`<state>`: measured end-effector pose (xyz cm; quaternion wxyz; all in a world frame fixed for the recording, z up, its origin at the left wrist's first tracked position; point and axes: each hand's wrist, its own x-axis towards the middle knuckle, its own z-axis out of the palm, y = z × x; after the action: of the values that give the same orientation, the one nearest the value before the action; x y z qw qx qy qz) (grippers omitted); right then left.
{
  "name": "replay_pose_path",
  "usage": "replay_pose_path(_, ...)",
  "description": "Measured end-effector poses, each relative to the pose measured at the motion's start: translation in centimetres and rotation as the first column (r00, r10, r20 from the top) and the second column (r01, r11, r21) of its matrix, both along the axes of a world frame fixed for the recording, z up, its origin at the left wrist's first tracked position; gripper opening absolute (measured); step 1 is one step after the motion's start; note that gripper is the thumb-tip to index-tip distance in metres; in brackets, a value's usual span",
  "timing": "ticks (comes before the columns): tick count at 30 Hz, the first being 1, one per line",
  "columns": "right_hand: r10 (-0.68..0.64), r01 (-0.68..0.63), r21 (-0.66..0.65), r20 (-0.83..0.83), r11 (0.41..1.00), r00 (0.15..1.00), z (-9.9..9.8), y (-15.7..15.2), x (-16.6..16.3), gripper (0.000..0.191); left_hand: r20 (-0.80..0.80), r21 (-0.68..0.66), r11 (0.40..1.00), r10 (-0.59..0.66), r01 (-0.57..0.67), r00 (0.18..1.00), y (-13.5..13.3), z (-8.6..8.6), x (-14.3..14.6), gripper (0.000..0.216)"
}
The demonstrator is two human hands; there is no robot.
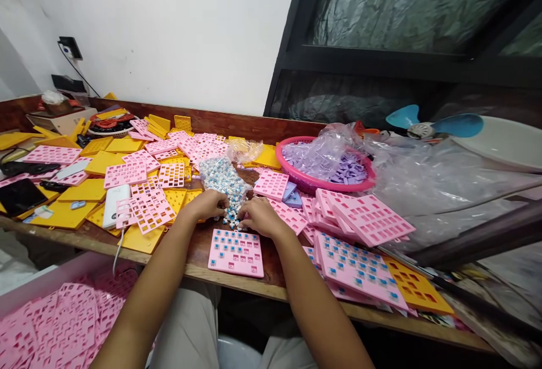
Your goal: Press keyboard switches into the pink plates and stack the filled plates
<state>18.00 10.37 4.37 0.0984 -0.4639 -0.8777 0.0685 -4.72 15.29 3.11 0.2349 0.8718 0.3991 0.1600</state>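
Note:
A pink plate (pixel 236 253) with square holes lies flat near the table's front edge, some holes filled with small blue-and-white switches. Behind it, a heap of loose switches (pixel 226 181) spills from a clear plastic bag. My left hand (pixel 213 204) is at the heap's left side, its fingers curled in a pinch; anything between them is too small to make out. Across from it, my right hand (pixel 259 215) reaches into the heap's near right edge with bent fingers pressed together, the tips partly hidden.
Yellow cases (pixel 84 191) and pink plates (pixel 154 211) cover the left, beside a white power bank (pixel 117 205). Right of me are stacked pink plates (pixel 368 216), a switch-filled plate (pixel 359 267) and a pink basket (pixel 326 187) of purple parts. A bin of pink plates (pixel 63 324) stands below left.

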Motion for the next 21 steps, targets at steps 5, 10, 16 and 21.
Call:
replay_pose_path(5, 0.045, -0.045, -0.017, 0.008, 0.999, 0.999, 0.0, 0.0, 0.5, 0.018, 0.087, -0.003, 0.999, -0.035, 0.035, 0.996, -0.7, 0.6, 0.1, 0.030)
replay_pose_path(10, -0.012, 0.011, 0.032, 0.019, 0.999, 1.000, -0.4, 0.0, -0.3, 0.008, 0.183, 0.080, 0.992, -0.114, 0.100, 0.977, -0.9, 1.1, 0.4, 0.027)
replay_pose_path(16, 0.016, -0.014, 0.060, -0.030, 0.998, 0.999, -0.6, -0.1, -1.1, 0.010, 0.322, 0.031, 0.998, -0.055, 0.048, 0.945, -1.0, 1.2, 0.4, 0.024)
replay_pose_path(21, 0.047, -0.044, 0.044, -0.080, 0.998, 0.996, -0.6, -0.2, -1.2, 0.011, 0.448, 0.084, 0.996, -0.038, 0.001, 0.893, -2.7, 2.6, 0.4, 0.025)
